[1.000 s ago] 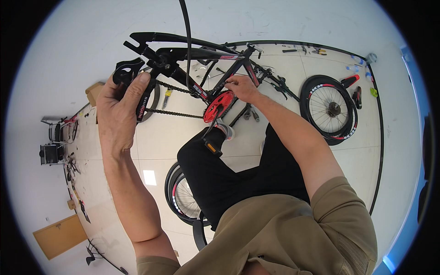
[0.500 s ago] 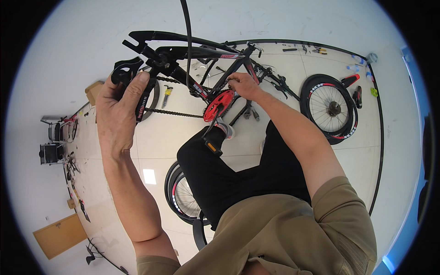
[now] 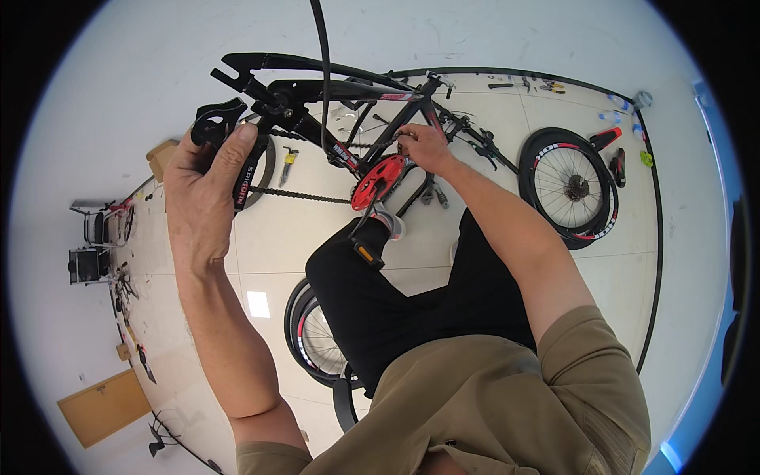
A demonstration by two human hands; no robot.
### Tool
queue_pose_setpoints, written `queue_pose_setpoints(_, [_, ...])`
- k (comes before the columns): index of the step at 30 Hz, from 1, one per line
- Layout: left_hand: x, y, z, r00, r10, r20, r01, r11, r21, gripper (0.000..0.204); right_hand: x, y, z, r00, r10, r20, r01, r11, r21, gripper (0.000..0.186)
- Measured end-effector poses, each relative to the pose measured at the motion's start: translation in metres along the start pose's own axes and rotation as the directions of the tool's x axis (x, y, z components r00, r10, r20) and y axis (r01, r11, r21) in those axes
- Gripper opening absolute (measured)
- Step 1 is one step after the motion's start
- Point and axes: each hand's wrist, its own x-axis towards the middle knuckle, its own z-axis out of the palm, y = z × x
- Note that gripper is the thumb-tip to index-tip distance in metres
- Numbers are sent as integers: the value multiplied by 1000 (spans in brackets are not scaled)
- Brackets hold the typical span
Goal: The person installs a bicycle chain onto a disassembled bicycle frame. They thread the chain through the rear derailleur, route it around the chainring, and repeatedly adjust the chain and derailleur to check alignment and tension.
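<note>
Lettering (image 3: 346,155) on bicycle frame (image 3: 315,133) and wheel (image 3: 577,188)

One left hand (image 3: 207,190) and one right hand (image 3: 427,150) were counted, two hands in all. The foreground bicycle assembly showed one black frame (image 3: 356,93), one red chainring (image 3: 370,184), one derailleur (image 3: 245,176), one chain (image 3: 305,195) and one visible pedal (image 3: 366,254). Spoked wheels (image 3: 566,186) numbered at least two; overlap prevented a firm total. Two cardboard boxes (image 3: 161,161) and one wooden door (image 3: 104,407) were noted. Hand tools (image 3: 500,85) numbered at least three, too small for exact tally
</note>
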Motion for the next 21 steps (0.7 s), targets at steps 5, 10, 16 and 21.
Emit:
queue_pose_setpoints(5, [-1,1,0,1000,-1,-15,1,1000,19,23,-1,-4,2,997,-33,69,35,999,-33,19])
queue_pose_setpoints(10, [0,0,0,1000,0,-15,0,1000,15,24,3,-2,3,999,40,10,-40,999,36,19])
queue_pose_setpoints(16, [-1,0,-1,1000,-8,-26,9,998,63,24,4,-2,0,987,-81,-137,77,997,-30,20])
queue_pose_setpoints(21, [0,-1,-1,1000,-1,-17,1,999,35,25,3,1,2,1000,19,12,-19,1000,-16,21])
